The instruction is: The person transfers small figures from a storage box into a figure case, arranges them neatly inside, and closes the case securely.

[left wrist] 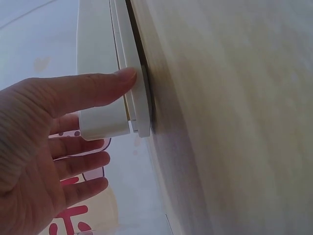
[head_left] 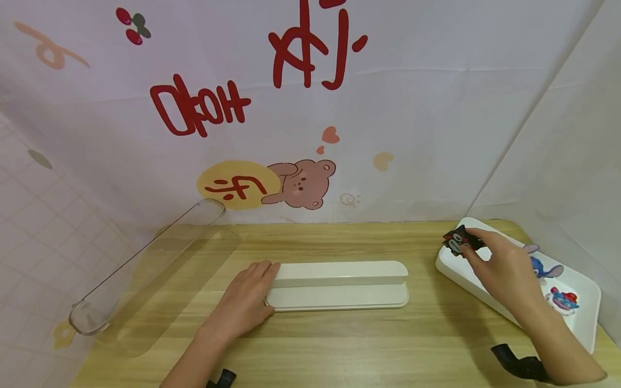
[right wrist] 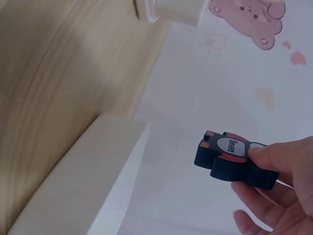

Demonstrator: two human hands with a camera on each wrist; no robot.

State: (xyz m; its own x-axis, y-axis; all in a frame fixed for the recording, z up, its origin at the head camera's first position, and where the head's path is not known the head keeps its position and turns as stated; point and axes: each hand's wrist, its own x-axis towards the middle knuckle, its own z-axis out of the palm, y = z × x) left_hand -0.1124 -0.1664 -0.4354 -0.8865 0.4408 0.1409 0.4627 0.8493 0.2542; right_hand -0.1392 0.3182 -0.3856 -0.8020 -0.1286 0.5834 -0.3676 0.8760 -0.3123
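Note:
A long cream-white stand with rounded ends and a raised back ledge (head_left: 339,298) lies across the middle of the wooden table. My left hand (head_left: 247,295) grips its left end. In the left wrist view the thumb (left wrist: 105,88) presses the front edge while the other fingers reach behind. My right hand (head_left: 509,269) pinches a thick black cartoon figure with red and grey parts (head_left: 458,240) above the near-left end of a white tray (head_left: 485,293). Lettering reading "Seven" shows on the figure (right wrist: 230,152) in the right wrist view.
Inside the tray sit a blue long-eared figure (head_left: 540,267) and a blue-and-red figure (head_left: 563,300). A clear long cover with rounded ends (head_left: 160,280) stands at the table's left. Behind the table hangs a printed white cloth (head_left: 427,108).

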